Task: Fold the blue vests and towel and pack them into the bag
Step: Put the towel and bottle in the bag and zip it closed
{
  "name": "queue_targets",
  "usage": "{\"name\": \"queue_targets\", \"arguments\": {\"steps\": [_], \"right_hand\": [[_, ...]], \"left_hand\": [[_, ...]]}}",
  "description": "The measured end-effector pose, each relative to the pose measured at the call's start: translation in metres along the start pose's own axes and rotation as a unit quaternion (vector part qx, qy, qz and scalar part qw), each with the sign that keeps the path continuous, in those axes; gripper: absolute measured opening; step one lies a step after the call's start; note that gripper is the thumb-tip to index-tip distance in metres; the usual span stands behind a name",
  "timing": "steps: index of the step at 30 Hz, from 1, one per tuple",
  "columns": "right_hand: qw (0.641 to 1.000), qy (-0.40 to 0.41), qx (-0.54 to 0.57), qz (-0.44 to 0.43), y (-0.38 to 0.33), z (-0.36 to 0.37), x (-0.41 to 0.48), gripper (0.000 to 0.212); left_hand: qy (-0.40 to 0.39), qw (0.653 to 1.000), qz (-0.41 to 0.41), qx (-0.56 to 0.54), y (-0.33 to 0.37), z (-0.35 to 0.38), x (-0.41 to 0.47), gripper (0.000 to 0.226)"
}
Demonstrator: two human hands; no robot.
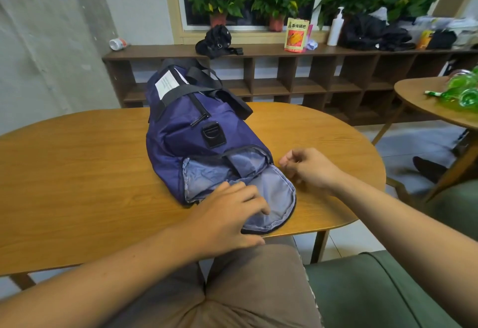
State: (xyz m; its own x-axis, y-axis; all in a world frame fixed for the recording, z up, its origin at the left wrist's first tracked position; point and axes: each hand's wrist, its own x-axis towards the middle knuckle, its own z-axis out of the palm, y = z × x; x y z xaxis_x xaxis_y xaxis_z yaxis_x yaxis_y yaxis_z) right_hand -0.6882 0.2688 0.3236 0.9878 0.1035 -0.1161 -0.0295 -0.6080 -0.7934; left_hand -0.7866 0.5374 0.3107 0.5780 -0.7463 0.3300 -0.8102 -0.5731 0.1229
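Note:
A dark blue duffel bag point(188, 123) with black straps lies lengthwise on the oval wooden table point(77, 167). Its near end pocket is unzipped, and the round flap point(274, 198) is folded down toward me, showing pale grey lining. My left hand point(230, 214) rests with spread fingers on the flap and the pocket's lower edge. My right hand point(307, 170) hovers just right of the flap with fingers curled, thumb and forefinger pinched together near the zipper edge; whether it holds a zipper pull is unclear. No vests or towel are visible.
A low brown shelf point(284, 79) runs along the back wall with a black pouch point(216, 42), a snack packet, a pump bottle and dark clothes on top. A second round table point(437, 105) with green bottles stands at right. A green sofa cushion point(375, 289) lies beside my lap.

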Motion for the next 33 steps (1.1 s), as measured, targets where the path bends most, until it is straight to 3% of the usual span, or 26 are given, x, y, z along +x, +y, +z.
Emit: {"name": "queue_targets", "arguments": {"steps": [4,7,10,13,16,19,23,27,30,33], "right_hand": [[0.998,-0.06,-0.004,0.008,-0.002,0.004,-0.004,0.017],[0.996,-0.084,-0.009,0.009,-0.006,0.009,-0.005,0.02],[0.997,-0.075,-0.014,0.0,-0.01,0.013,-0.007,0.007],[0.998,-0.056,0.028,0.013,-0.011,0.017,-0.005,0.025],[0.997,-0.047,0.048,0.046,-0.012,0.021,-0.001,0.024],[0.993,-0.049,0.09,0.062,-0.013,0.024,0.001,0.015],[0.997,-0.006,0.058,0.053,-0.014,0.027,0.001,0.011],[0.996,0.013,0.06,0.062,-0.015,0.032,0.001,0.019],[0.991,0.024,0.108,0.069,-0.015,0.035,0.001,0.01],[0.99,0.031,0.126,0.058,-0.015,0.037,-0.001,0.017]], "left_hand": [[0.024,1.0,-0.004,0.002,-0.002,-0.002,-0.001,0.011],[0.065,0.996,-0.05,-0.018,-0.006,-0.016,-0.003,0.01],[0.118,0.986,-0.1,-0.056,-0.012,-0.038,-0.007,0.01],[0.18,0.971,-0.146,-0.059,-0.025,-0.055,-0.012,0.009],[0.218,0.958,-0.184,-0.004,-0.037,-0.063,-0.015,0.014],[0.246,0.943,-0.184,0.126,-0.041,-0.062,-0.01,0.021],[0.229,0.944,-0.087,0.222,-0.026,-0.054,0.004,0.029],[0.179,0.95,0.011,0.257,-0.004,-0.038,0.029,0.018],[0.129,0.945,0.02,0.299,0.001,-0.029,0.052,0.026],[0.093,0.944,0.02,0.316,-0.006,-0.02,0.071,0.016]]}}
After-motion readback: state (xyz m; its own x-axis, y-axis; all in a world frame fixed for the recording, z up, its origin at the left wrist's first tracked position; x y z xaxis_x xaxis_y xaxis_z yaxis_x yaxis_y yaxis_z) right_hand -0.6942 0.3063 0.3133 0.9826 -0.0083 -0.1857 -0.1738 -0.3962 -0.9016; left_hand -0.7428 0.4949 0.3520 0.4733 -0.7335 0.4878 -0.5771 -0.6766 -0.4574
